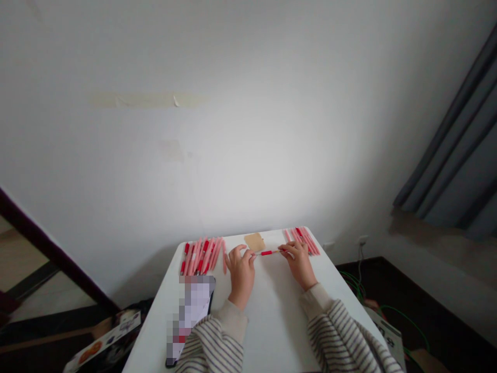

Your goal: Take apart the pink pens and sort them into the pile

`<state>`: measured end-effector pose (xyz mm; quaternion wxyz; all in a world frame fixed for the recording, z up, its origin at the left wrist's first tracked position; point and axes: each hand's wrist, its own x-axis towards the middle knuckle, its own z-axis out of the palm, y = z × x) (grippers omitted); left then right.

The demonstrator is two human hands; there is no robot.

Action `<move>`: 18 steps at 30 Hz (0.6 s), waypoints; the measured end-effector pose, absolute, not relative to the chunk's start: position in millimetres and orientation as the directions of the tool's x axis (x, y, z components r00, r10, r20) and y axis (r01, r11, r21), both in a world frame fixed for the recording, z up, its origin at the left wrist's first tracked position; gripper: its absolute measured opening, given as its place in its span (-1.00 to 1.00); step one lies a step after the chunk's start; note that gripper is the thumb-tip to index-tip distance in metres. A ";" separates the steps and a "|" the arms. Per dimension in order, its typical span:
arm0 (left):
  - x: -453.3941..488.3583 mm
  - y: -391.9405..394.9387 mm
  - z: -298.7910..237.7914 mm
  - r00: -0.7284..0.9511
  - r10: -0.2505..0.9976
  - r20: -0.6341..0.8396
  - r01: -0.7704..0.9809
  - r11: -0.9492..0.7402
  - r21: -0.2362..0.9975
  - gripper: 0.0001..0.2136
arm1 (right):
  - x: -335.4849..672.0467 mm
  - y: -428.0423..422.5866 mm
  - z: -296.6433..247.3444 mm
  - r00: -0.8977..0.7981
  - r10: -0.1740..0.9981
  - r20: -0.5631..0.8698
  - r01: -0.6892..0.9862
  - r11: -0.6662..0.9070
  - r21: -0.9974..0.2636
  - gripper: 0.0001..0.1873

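A thin pen (266,253) with a red section is held level above the white table, near its far side. My left hand (241,267) pinches the pen's left end between thumb and finger. At the other end, the fingers of my right hand (298,259) are closed on it. Just left of my left hand lies a single pink pen (224,257), beside a row of pink and red pens (200,257). More pink and red pens (305,240) lie beyond my right hand, which partly hides them. A tan square piece (254,242) rests behind the held pen.
A phone (194,311), its screen blurred out, lies on the white table (272,326) by my left forearm. The wall (248,155) rises behind the table. Green cables (351,282) and boxes stand on the floor at right; a grey curtain (458,155) hangs above.
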<state>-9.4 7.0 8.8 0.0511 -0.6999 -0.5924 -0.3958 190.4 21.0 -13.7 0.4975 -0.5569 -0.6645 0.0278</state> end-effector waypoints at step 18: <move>-7.3 2.7 13.2 0.009 0.794 0.608 0.876 -0.299 0.378 -0.86 | 188.4 20.1 -13.4 0.095 0.765 0.636 0.700 0.403 -0.589 -0.70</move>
